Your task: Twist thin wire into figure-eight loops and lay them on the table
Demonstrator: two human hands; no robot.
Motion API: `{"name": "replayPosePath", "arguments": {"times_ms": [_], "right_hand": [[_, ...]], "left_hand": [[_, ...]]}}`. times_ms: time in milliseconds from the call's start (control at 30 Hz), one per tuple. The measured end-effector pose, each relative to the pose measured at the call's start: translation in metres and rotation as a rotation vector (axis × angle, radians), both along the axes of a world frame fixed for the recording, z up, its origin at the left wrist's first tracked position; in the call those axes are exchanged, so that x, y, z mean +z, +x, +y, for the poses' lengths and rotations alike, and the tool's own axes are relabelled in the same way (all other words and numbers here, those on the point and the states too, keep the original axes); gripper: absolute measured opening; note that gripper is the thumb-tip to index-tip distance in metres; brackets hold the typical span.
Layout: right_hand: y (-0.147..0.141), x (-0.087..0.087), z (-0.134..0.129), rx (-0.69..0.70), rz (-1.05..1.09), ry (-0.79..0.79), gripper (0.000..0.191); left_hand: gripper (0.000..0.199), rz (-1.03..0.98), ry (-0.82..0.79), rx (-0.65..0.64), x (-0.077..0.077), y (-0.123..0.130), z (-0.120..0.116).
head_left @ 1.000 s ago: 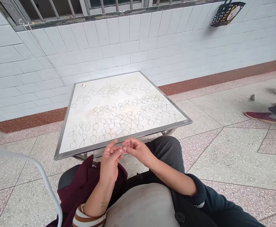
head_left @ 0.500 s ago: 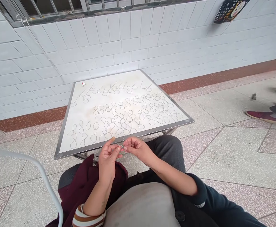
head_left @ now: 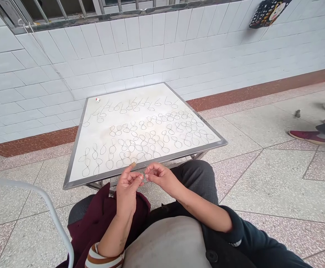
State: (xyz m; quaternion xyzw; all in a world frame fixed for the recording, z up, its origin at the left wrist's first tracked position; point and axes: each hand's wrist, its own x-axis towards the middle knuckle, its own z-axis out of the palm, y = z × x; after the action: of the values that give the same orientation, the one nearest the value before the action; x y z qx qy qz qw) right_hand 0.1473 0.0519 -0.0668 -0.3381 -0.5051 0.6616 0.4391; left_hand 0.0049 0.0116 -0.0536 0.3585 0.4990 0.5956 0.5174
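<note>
My left hand (head_left: 128, 186) and my right hand (head_left: 161, 178) meet just in front of the table's near edge, above my lap. Both are closed in a pinch on a thin wire (head_left: 143, 174) that shows between the fingertips. Its exact shape is too fine to make out. Beyond them, the white tabletop (head_left: 95, 130) with a grey metal rim carries rows of bent thin wires. Many nearer wires form figure-eight loops (head_left: 110, 163); those in the back row have a single loop with a straight tail (head_left: 167, 101).
A small white and red object (head_left: 97, 100) sits at the table's far left corner. The tiled wall (head_left: 140, 56) stands behind. A curved pale tube (head_left: 48, 201) rises at my left. Another person's red shoe (head_left: 309, 137) is on the floor at right. A dotted bag (head_left: 270, 14) hangs on the wall.
My hands stay together at the table edge, with only slight finger movement around the wire. The view has shifted a little; the wires on the table lie as before.
</note>
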Motion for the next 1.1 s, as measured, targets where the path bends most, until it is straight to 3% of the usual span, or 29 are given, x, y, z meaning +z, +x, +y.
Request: {"name": "replayPosePath", "arguments": {"times_ms": [333,500,800,1100], "right_hand": [[0.002,0.0,0.0002,0.084,0.064,-0.07,0.024],[0.0029,-0.0007,0.0017,0.069,0.044,-0.052,0.027],[0.0025,0.0005,-0.0029,0.048,-0.045,0.007,0.025],[-0.0012,-0.0014,0.0005,0.079,-0.047,0.018,0.026]], "left_hand": [[0.057,-0.037,-0.101,-0.062,0.0024,-0.0045,0.001],[0.052,-0.039,-0.138,-0.145,0.0043,-0.0054,0.0019],[0.048,-0.121,0.005,-0.005,-0.0011,-0.0002,0.003],[0.05,-0.104,0.004,0.009,0.0014,-0.0036,0.0051]]}}
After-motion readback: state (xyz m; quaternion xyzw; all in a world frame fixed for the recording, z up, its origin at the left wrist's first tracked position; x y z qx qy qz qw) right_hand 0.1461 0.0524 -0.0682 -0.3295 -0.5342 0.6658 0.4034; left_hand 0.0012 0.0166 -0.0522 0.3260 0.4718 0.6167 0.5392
